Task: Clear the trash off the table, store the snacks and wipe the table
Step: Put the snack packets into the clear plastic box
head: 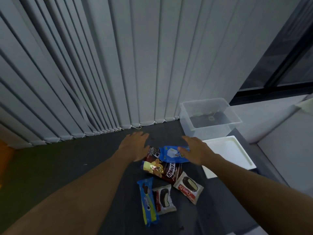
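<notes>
Head view showed my left hand (135,146) spread flat and holding nothing, over the far left edge of the snack pile. My right hand (194,152) lay on the right end of a glossy blue plastic snack packet (171,154); I could not tell whether my thumb pinched it. Under that packet lay a brown foil cereal bag (162,169). Nearer me were a white-and-red Choco Pie wrapper (188,187), a second one (163,198) and a long blue Oreo sleeve (148,200). All looked unopened and lay loose on the dark grey worktop (76,167). Beyond my right hand a clear plastic tub (208,133) stood empty, with a flat white lid or tray (228,153) beside it. I judged that storing had barely begun and wiping was not yet done.
</notes>
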`<action>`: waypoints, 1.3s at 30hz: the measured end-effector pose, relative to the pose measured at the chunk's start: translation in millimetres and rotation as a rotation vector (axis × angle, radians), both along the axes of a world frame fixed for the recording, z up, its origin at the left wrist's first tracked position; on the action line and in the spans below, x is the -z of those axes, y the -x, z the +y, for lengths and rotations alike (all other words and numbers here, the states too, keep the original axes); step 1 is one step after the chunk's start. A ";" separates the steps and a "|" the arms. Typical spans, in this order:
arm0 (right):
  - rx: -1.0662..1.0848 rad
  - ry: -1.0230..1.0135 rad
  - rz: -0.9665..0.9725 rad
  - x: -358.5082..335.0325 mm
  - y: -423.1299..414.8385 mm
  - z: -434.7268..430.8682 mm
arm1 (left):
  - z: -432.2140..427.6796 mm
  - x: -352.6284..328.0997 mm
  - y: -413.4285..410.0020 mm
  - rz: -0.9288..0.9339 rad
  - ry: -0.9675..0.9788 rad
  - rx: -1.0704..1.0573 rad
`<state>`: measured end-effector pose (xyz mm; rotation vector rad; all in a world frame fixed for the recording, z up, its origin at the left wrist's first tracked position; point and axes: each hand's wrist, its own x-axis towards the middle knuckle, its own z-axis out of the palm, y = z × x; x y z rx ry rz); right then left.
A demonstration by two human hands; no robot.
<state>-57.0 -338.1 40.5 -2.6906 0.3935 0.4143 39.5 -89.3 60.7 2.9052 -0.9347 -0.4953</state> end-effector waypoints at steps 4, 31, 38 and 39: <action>-0.093 -0.002 0.020 15.6 -14.6 -13.4 | -7.3 11.3 7.8 0.059 -0.035 -0.098; -0.523 0.205 0.045 105.1 -22.3 -39.6 | -25.2 105.2 134.2 0.321 0.077 -0.758; -0.484 -0.006 -0.066 81.8 -12.6 -44.6 | -33.9 67.2 102.9 0.259 0.207 -0.756; -0.475 -0.024 -0.096 76.1 -11.0 -45.6 | -37.1 61.0 96.8 0.254 0.218 -0.740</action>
